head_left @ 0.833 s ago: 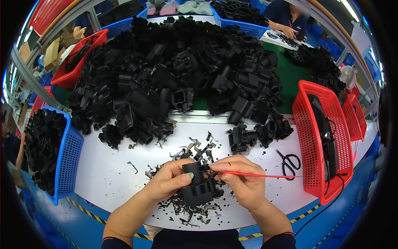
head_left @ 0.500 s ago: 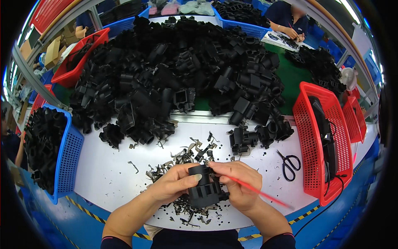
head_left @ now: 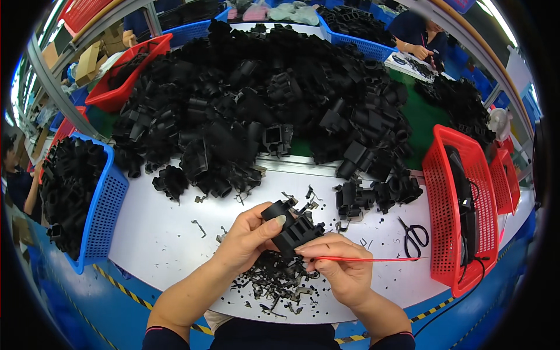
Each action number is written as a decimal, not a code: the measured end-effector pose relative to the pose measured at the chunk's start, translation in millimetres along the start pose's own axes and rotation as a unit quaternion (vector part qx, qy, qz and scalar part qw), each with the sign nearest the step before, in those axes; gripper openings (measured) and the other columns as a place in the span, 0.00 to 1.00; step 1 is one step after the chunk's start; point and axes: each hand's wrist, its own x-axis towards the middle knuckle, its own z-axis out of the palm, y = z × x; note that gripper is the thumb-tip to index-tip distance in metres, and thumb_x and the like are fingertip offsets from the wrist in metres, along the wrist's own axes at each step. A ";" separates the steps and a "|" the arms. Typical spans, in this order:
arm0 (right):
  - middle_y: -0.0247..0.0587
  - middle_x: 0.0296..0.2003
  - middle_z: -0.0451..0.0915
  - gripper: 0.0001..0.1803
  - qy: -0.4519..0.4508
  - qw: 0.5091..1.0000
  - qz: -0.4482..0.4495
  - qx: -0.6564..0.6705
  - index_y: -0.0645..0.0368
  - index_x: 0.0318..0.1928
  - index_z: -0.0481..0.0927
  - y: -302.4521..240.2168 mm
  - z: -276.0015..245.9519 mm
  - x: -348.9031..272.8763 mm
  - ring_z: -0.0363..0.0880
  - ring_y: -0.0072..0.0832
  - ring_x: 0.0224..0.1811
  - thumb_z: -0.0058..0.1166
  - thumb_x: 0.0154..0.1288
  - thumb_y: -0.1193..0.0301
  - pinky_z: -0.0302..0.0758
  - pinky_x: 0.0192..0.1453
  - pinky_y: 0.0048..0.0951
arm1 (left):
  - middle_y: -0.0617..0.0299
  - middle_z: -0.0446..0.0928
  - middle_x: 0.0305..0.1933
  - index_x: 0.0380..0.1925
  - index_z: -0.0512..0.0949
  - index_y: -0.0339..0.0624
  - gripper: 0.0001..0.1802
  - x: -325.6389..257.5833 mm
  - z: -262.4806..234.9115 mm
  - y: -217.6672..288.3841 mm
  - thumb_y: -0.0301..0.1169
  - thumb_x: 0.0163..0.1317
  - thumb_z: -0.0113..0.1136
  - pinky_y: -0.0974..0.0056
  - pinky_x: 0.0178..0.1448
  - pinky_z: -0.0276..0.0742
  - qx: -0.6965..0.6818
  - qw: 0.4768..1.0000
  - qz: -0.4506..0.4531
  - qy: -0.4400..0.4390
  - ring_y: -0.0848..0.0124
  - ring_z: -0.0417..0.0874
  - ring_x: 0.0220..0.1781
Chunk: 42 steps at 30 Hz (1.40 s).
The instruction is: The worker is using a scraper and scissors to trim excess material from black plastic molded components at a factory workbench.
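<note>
Above the middle of the white table, my left hand (head_left: 251,236) grips a black moulded plastic part (head_left: 298,234) by its round, tube-like end, thumb on top. My right hand (head_left: 344,274) is closed in a pinch round a thin red stick-like tool (head_left: 391,259), whose tail points right. Its fingertips are at the lower edge of the part; the tool's working tip is hidden there. Beneath both hands lies a heap of black and brownish plastic scraps (head_left: 274,283).
A large pile of black parts (head_left: 233,99) fills the table's far side. Black-handled scissors (head_left: 416,239) lie at right, beside a red basket (head_left: 441,227) with a cable. A blue basket (head_left: 105,201) full of parts stands at left. Another person (head_left: 417,35) works at the far right.
The plastic part has risen slightly and tilted, its tube end now toward the upper left. My right hand has moved down from its top to its lower edge, the red tool now nearly level.
</note>
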 end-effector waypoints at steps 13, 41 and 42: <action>0.46 0.37 0.79 0.13 0.002 0.962 -0.161 -0.220 0.61 0.38 0.81 1.3 3.7 6.1 0.78 0.29 0.33 0.59 0.49 0.79 0.75 0.35 0.23 | 0.62 0.77 0.34 0.40 0.72 0.38 0.14 -0.5 4.3 -2.9 0.38 0.61 0.54 0.71 0.36 0.78 0.002 0.999 -0.009 0.037 0.77 0.79 0.35; 0.51 0.46 0.76 0.12 0.007 0.992 -0.003 0.129 0.66 0.43 0.77 14.3 2.2 2.3 0.75 0.26 0.41 0.49 0.64 0.71 0.73 0.47 0.26 | 0.60 0.77 0.33 0.40 0.70 0.36 0.13 -6.3 10.3 -1.9 0.34 0.62 0.54 0.69 0.39 0.80 -0.024 0.998 0.044 0.048 0.77 0.79 0.33; 0.51 0.46 0.76 0.12 0.006 0.991 -0.001 0.135 0.66 0.43 0.77 14.3 2.0 2.2 0.75 0.26 0.41 0.48 0.64 0.71 0.72 0.48 0.26 | 0.60 0.77 0.33 0.40 0.70 0.36 0.13 -6.2 10.5 -1.6 0.34 0.62 0.54 0.69 0.39 0.80 -0.024 0.998 0.044 0.048 0.77 0.79 0.33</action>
